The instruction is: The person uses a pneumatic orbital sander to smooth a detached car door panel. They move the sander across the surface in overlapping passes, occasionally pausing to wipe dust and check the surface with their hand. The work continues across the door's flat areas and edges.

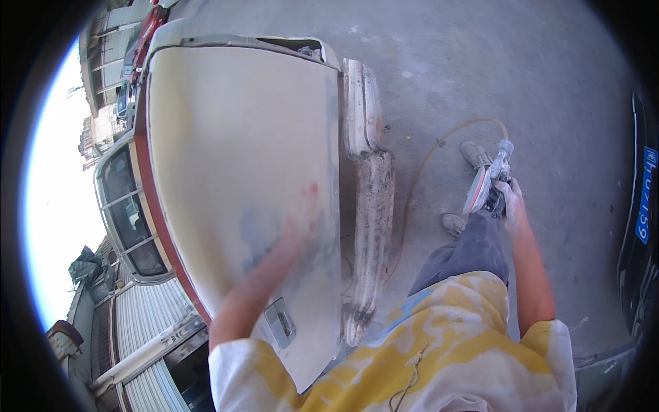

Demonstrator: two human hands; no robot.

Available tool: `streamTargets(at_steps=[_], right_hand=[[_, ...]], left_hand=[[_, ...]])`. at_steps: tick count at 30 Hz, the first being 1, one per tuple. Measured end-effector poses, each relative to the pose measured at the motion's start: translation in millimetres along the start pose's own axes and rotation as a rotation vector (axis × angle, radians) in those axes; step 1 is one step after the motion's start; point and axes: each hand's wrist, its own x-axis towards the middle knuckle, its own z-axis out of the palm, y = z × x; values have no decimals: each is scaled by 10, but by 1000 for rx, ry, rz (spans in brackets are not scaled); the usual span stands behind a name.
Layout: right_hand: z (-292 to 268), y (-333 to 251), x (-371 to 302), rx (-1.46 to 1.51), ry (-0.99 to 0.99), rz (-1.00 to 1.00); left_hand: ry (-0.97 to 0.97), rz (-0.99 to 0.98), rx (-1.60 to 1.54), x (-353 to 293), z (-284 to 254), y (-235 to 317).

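My left hand [303, 211] lies flat against a broad cream-coloured vehicle body panel [206, 144], its fingers stretched out but smeared by motion. Greyish patches show on the panel around that hand. On the other side, my right hand [509, 199] grips a disc sander [500, 168] by its body, down beside my legs. The sander's round pad [477, 190] is tilted to face the vehicle. From the sander's end a thin yellowish hose [439, 143] loops toward the ground.
A worn, dusty bumper [371, 185] runs along the panel's edge. Nearer me, the panel has a rectangular recess [280, 323]. Another vehicle [130, 206] and roller shutters [154, 312] stand at left. A dark car with a blue plate [645, 196] is at right.
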Motion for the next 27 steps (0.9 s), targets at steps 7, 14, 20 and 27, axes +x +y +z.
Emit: streamTargets(at_steps=[7,14,20,27], right_hand=[[-370,-91,150,3,105,-7],[-539,-196,369,22,171,-29],[-406,-107,284,-37,106,-25],[-150,262,-67,-24,18,-32]], left_hand=[[-18,-176,60,2241,-427,-1269],[-95,-110,688,2222,523,-417],[-270,22,171,823,557,469],[-348,287,219,-947,417,1230]])
